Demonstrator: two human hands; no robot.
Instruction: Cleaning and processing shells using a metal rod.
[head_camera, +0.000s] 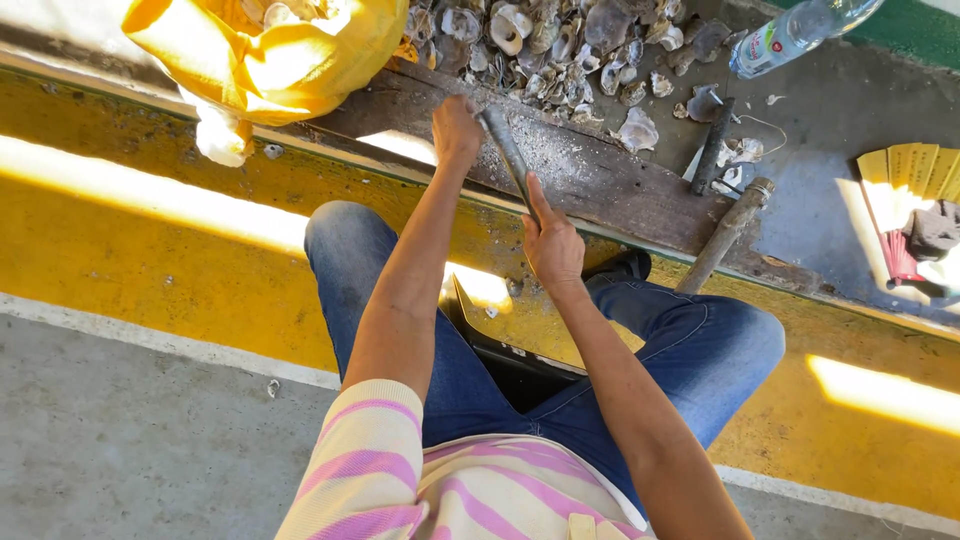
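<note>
Seemingly mid-stroke, a long grey metal tool (507, 150) is held between two bare hands over a weathered plank worktop (600, 185). The left hand (456, 130) is closed in a fist around the tool's upper end, where something small and pale, perhaps an oyster, may be pinned beneath it; this cannot be made out for certain. The right hand (552, 245) is wrapped around the tool's lower end, fingers curled shut and the thumb laid straight up along the shaft. Neither grip is open at all; both are shut fast on the tool, which slants from the upper grip down towards the lower one. Beyond the upper grip, a heap of empty grey oyster shells (560, 40) is spread across the ground, and to the left of that grip a bulging yellow sack (270, 55) is slumped against the plank. To the right of both grips a wooden-handled tool (725, 235) is leaned on the plank edge, a clear plastic bottle (795, 35) is lying further off, and a yellow folding fan (910, 175) is spread at the far right. Below the lower grip, knees in blue jeans (700, 340) are set apart, with a dark box (510, 350) between them. For this step to be done well, it is judged that the upper end should be kept steady and the force directed away from the fingers.
</note>
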